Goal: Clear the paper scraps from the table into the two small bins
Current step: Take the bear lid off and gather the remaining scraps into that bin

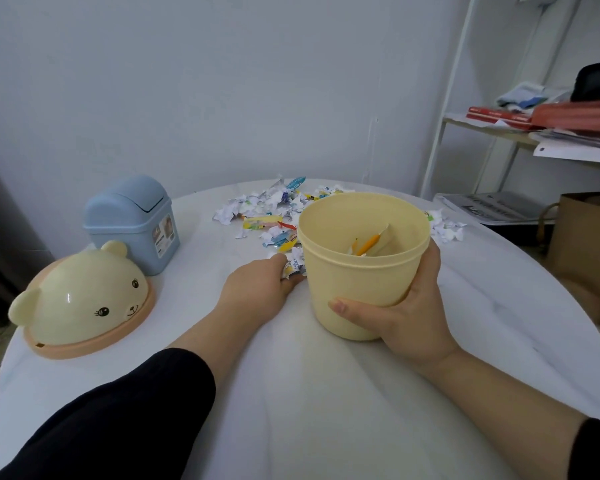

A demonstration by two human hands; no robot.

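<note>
Paper scraps (274,209) lie strewn over the far side of your white table (326,393), partly hidden behind the open yellow bin (357,282).

The bin's wall cuts off the middle of the pile, so scraps show on both sides of it. A few coloured pieces (368,245) lie inside. You cannot tell whether its base touches the table. Your right hand (409,317) wraps the bin's near side, thumb across the front and fingers round the right wall. Your left hand (260,282) reaches to the pile's near edge and pinches a crumpled scrap (293,266) just beside the bin, fingertips mostly hidden. To your left stand the closed blue bin (132,220) and the bear-faced lid (80,299), flat on the table.
</note>
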